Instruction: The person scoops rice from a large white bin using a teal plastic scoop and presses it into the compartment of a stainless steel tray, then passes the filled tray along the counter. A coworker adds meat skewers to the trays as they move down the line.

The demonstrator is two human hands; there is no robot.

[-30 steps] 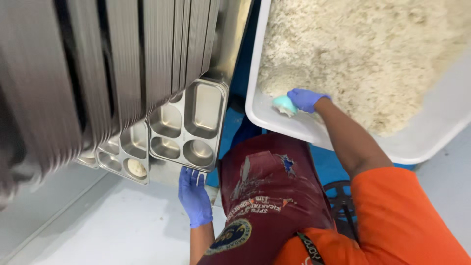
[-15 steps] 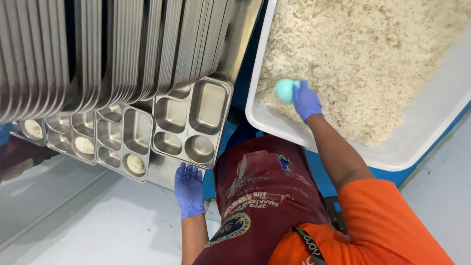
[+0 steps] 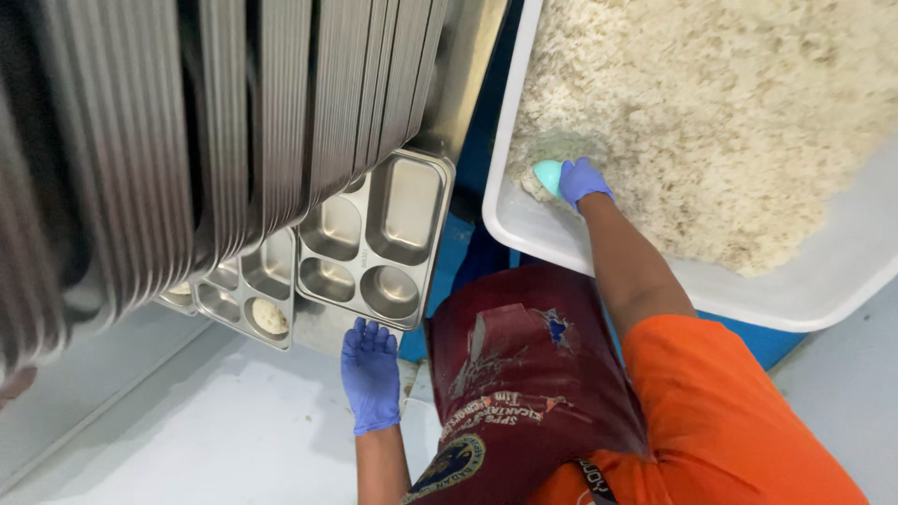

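The right hand, in a blue glove, grips a small teal scoop pressed into the cooked rice at the near left corner of the big white tub. The left hand, also gloved, lies flat and holds nothing, its fingertips just at the near edge of an empty steel compartment tray on the desk. Beside that tray, another tray holds a portion of rice. A tall stack of steel trays crowds the left side, overhanging both.
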